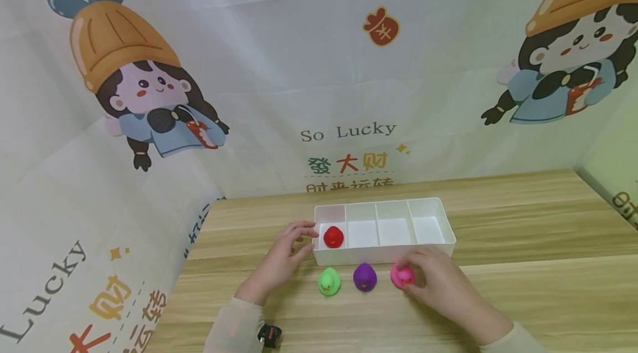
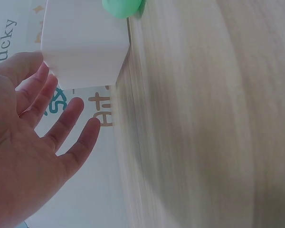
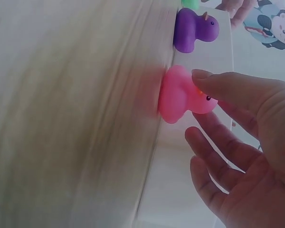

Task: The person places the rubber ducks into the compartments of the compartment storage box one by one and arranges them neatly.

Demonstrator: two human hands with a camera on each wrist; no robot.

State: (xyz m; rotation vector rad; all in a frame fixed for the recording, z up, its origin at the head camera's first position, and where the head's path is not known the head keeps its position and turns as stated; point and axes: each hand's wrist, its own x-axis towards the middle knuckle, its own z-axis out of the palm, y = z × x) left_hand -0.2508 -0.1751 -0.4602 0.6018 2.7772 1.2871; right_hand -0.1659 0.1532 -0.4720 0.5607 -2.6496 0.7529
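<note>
A white tray (image 1: 384, 255) with a row of compartments stands on the table, a red rubber duck (image 1: 333, 237) in its leftmost one. My left hand (image 1: 285, 253) is at the tray's left end, fingers spread and fingertips right at the rim. In front of the tray sit a green rubber duck (image 1: 329, 282), a purple rubber duck (image 1: 365, 277) and a pink rubber duck (image 1: 401, 275). My right hand (image 1: 438, 281) pinches the pink duck's head between thumb (image 3: 213, 81) and forefinger; its other fingers hang loosely curled beside it. The duck's base is at the tabletop.
The wooden table (image 1: 523, 231) runs back to a printed cloth (image 1: 259, 92) hung behind and at the left. A small black object (image 1: 270, 336) shows beside my left sleeve (image 1: 234, 328).
</note>
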